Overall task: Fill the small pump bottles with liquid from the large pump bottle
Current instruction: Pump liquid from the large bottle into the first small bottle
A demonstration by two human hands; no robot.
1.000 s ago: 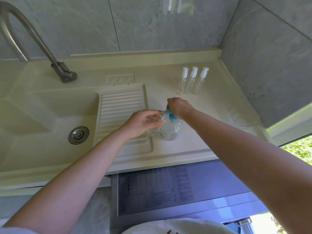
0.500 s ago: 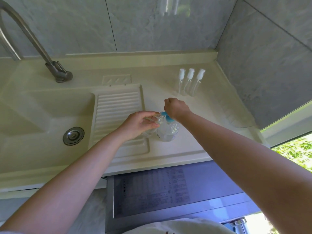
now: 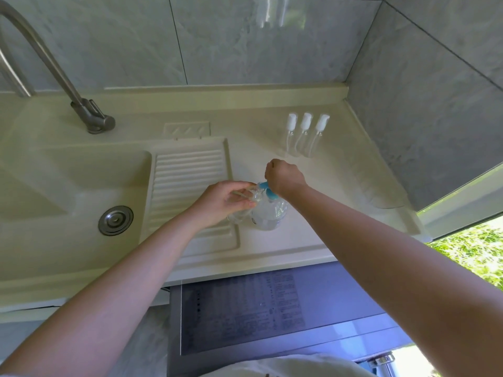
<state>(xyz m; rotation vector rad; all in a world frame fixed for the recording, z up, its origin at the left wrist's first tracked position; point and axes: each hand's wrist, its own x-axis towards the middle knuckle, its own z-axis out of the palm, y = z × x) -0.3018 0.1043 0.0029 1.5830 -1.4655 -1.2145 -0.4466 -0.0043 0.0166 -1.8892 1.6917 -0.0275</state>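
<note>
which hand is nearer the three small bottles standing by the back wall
Right. The right hand presses the large bottle's blue pump head just in front of the three small bottles; the left hand holds a small clear bottle further left and nearer the person.

A cream worktop (image 3: 313, 240) held a moulded sink (image 3: 54, 186) with a steel drain (image 3: 115, 220) and a ribbed draining board (image 3: 190, 186) beside it. A curved metal tap (image 3: 89, 115) stood before grey wall tiles (image 3: 258, 44).
</note>
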